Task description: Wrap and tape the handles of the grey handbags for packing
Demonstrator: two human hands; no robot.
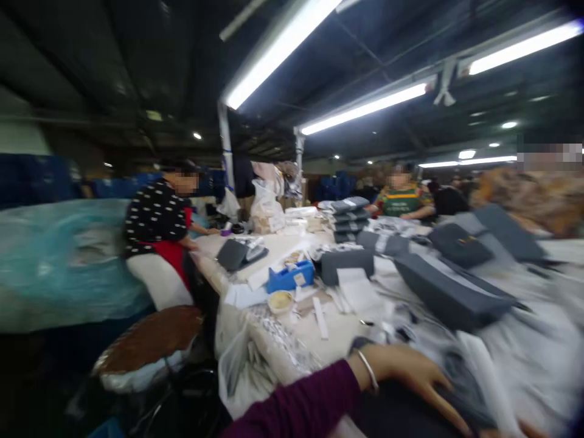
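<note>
From a purple sleeve my left hand (410, 371) reaches in at the lower right, a white bangle at its wrist. Its fingers are stretched out and lie on a dark piece, perhaps a bag or cloth (392, 410). Only a sliver of my right hand (529, 431) shows at the bottom edge, beside a white strip (490, 383); its fingers are blurred and mostly cut off. Just beyond my left hand lies a grey box-shaped fabric piece (451, 292) among crumpled clear plastic.
A blue tape dispenser (291, 277) and a small yellowish tub (280, 302) stand on the long table (301, 331). Stacked grey packages (349, 219) rise behind. A brown-topped stool (150, 340) is at left. Co-workers (157, 225) stand around the table.
</note>
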